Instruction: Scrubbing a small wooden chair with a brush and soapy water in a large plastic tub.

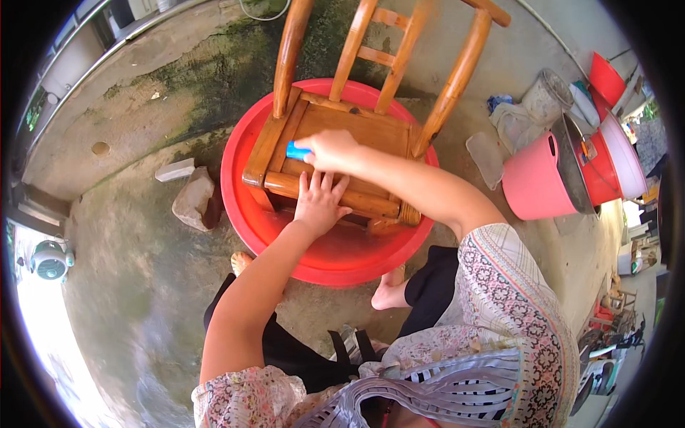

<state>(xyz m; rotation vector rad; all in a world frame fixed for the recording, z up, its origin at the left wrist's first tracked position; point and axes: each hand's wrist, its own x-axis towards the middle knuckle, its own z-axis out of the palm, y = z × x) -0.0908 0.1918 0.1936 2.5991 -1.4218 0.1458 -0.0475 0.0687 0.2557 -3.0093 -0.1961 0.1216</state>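
A varnished wooden chair [364, 128] stands in a wide red plastic basin [342, 262], its backrest away from me. My right hand [333, 151] is over the left part of the seat, closed around a small blue object [296, 150]. Fingers hide most of that object, so I cannot tell whether it is a brush or something else. My left hand [320, 206] lies with spread fingers on the rounded front rail [369, 200] of the seat, holding nothing.
Left of the basin, a rock [193, 200] and a pale block [175, 169] lie on the concrete floor. To the right are a pink bucket [538, 179], a red bucket [599, 168] and a flat stone [484, 160]. A mossy wall [214, 75] rises behind.
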